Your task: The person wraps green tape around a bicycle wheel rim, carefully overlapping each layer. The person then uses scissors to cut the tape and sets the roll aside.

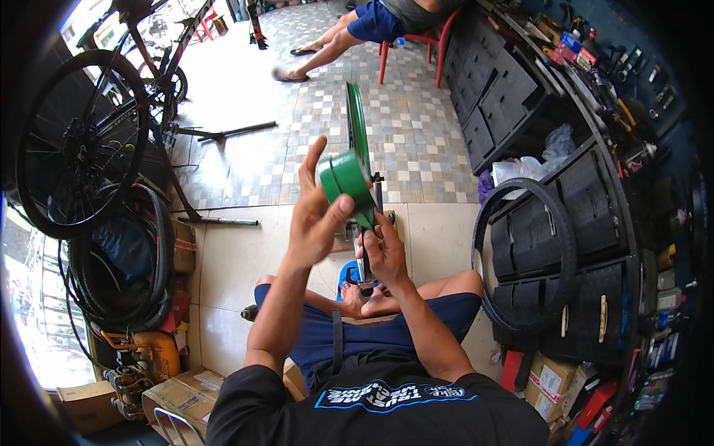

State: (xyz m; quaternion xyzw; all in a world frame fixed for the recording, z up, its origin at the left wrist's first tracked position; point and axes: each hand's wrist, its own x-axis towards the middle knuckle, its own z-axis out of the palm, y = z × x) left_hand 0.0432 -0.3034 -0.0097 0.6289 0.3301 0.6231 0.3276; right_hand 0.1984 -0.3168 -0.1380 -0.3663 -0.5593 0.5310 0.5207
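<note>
Grasping, at rim (358, 123) upright before lap (387, 338): with left hand (312, 230), roll (343, 175); with right hand (385, 258), tape (364, 220) running down from it; for rim: presumably stiff, light, to steady by both edges; for roll: likely smooth, slippery, to hold around outside; for tape: probably thin, flexible, to pinch flat
</note>
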